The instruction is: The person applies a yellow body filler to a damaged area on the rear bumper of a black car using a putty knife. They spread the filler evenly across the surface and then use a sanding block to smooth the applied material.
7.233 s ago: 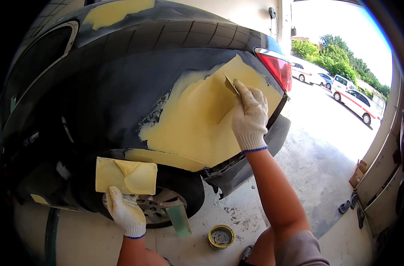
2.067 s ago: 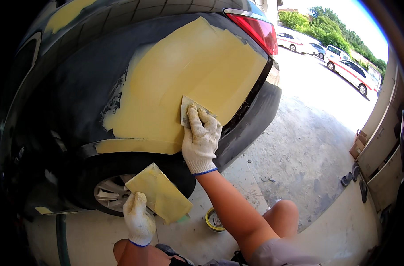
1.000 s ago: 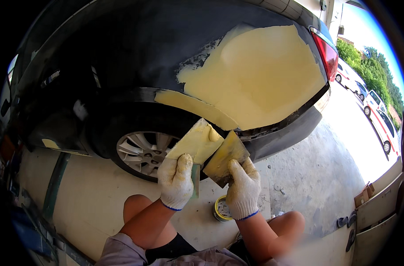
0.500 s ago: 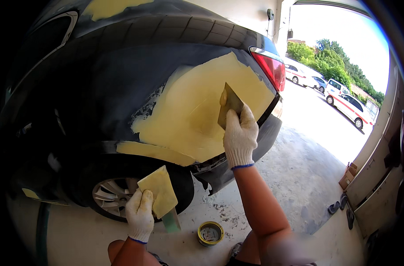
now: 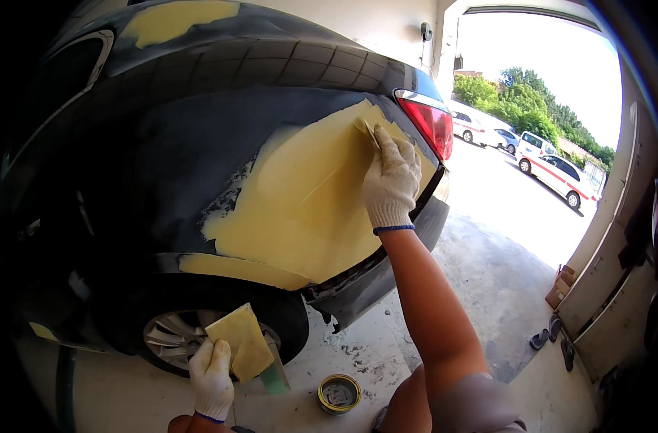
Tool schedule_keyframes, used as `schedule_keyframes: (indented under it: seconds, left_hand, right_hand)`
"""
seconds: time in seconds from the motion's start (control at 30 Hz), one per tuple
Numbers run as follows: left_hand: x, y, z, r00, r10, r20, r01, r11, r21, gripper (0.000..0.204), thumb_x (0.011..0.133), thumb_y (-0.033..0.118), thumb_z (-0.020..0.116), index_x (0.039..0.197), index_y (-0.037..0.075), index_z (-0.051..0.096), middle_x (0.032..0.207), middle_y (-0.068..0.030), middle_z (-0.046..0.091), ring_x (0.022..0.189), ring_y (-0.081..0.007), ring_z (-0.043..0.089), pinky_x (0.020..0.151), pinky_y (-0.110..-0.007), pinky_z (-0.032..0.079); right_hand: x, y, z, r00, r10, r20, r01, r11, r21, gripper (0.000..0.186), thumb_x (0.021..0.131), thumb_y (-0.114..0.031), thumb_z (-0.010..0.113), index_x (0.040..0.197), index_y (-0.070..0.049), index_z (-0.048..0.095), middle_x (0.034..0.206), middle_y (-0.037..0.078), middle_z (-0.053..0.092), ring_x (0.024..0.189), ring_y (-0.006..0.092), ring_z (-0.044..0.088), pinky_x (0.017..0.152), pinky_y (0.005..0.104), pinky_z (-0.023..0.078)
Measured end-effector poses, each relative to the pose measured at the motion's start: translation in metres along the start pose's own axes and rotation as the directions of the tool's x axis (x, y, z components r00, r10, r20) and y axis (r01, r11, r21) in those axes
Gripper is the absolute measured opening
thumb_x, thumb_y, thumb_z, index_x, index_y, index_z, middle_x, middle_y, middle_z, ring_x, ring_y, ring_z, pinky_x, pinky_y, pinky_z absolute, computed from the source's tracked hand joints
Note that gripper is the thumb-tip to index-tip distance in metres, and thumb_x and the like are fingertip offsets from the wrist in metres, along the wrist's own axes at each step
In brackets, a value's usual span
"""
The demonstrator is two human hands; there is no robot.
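Yellow body filler covers a wide patch on the rear side panel of a dark car. My right hand, in a white knit glove, grips a putty scraper against the patch's upper right part, beside the red tail light. The scraper is steeply turned, so only part of its blade shows. Lower left, my gloved left hand holds a squarish filler-smeared putty board in front of the rear wheel. A translucent green piece sticks out below the board.
A round tin with a yellow rim stands on the floor between my legs, with dark crumbs scattered near it. A loose dark bumper end juts out behind the wheel. At right lie slippers and cardboard boxes; parked cars stand outside.
My right hand has moved up the panel with the scraper, which has turned from showing its flat face to nearly edge-on. The left hand keeps the board; the whole view has shifted slightly.
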State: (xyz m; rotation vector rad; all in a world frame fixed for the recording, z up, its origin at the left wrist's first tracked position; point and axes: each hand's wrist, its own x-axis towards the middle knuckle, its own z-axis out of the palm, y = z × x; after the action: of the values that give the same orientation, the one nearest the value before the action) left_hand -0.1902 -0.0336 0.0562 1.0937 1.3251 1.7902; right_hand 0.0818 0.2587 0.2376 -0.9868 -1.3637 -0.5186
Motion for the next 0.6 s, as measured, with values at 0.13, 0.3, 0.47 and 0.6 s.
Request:
schedule_keyframes:
  seconds: [0.13,0.3,0.47,0.6]
  left_hand:
    - [-0.002,-0.004,-0.002,0.994,-0.080,0.072,0.081,0.997,-0.009,0.031,0.114,0.009,0.050,0.133,-0.009,0.069,0.113,-0.0017,0.070,0.098,-0.0069,0.059,0.092,-0.026,0.050]
    - [-0.008,0.007,-0.003,0.989,-0.104,0.102,0.106,0.994,-0.008,0.034,0.114,0.009,0.050,0.137,-0.010,0.067,0.121,-0.0055,0.072,0.106,-0.0093,0.063,0.098,-0.027,0.051]
    - [-0.016,0.009,0.000,0.995,-0.040,0.095,0.050,0.992,-0.111,0.035,0.114,0.010,0.051,0.137,-0.011,0.066,0.123,-0.0066,0.072,0.108,-0.0102,0.064,0.100,-0.028,0.051]
    - [-0.020,0.004,-0.014,0.995,-0.007,0.097,0.015,0.996,-0.085,0.036,0.114,0.015,0.054,0.136,-0.010,0.067,0.123,-0.0071,0.072,0.110,-0.0128,0.065,0.102,-0.029,0.051]
  right_hand:
    - [0.043,0.024,0.003,0.996,0.069,-0.055,-0.070,0.998,-0.010,0.037,0.105,-0.016,0.063,0.138,-0.022,0.077,0.128,0.008,0.071,0.124,0.0349,0.062,0.112,0.0469,0.048]
    - [0.030,-0.006,0.012,0.998,0.059,0.033,-0.059,0.998,-0.012,0.040,0.102,-0.015,0.065,0.139,-0.024,0.077,0.128,0.008,0.069,0.121,0.0357,0.061,0.109,0.0467,0.049]
    - [-0.026,-0.070,0.013,0.994,-0.012,0.109,0.011,1.000,0.014,0.051,0.094,-0.007,0.065,0.142,-0.022,0.074,0.127,0.009,0.066,0.124,0.0367,0.059,0.109,0.0490,0.047]
    - [-0.080,-0.123,0.004,0.978,-0.098,0.182,0.090,0.995,0.052,0.058,0.086,-0.003,0.064,0.142,-0.017,0.072,0.128,0.009,0.065,0.125,0.0374,0.058,0.108,0.0520,0.045]
